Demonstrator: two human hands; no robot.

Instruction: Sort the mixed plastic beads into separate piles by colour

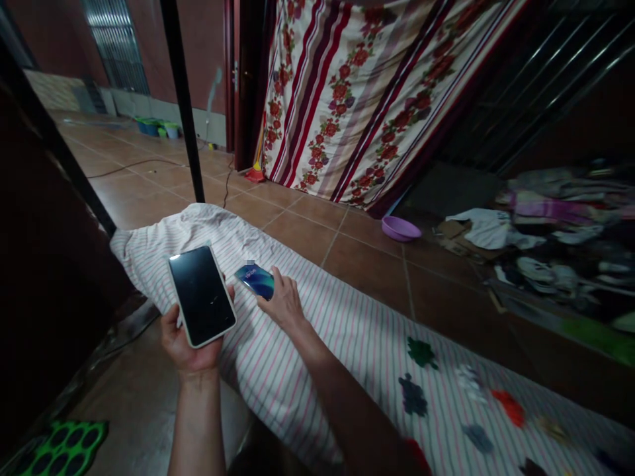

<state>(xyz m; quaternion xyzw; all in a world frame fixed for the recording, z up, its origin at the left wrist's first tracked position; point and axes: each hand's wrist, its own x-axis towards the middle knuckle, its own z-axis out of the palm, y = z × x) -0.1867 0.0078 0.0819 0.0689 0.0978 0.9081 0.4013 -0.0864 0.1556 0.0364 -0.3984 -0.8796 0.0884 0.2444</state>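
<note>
My left hand [196,350] is wrapped round a tablet [202,297] with a pale case and a dark screen, tilted up toward me. In my right hand [285,297], pinched at one end, is a smartphone [254,280] with a lit blue-green screen. The phone is just above a bed sheet [337,317] with pink and grey stripes, and to the right of the tablet. Whether the phone touches the sheet I cannot tell.
Small heaps of coloured pieces lie on the sheet, among them a green heap [421,352], a dark grey heap [413,395] and a red heap [510,406]. A purple basin [401,229] stands on the tiled floor. Behind hangs a floral curtain [357,99]. Dark poles [184,99] rise at left.
</note>
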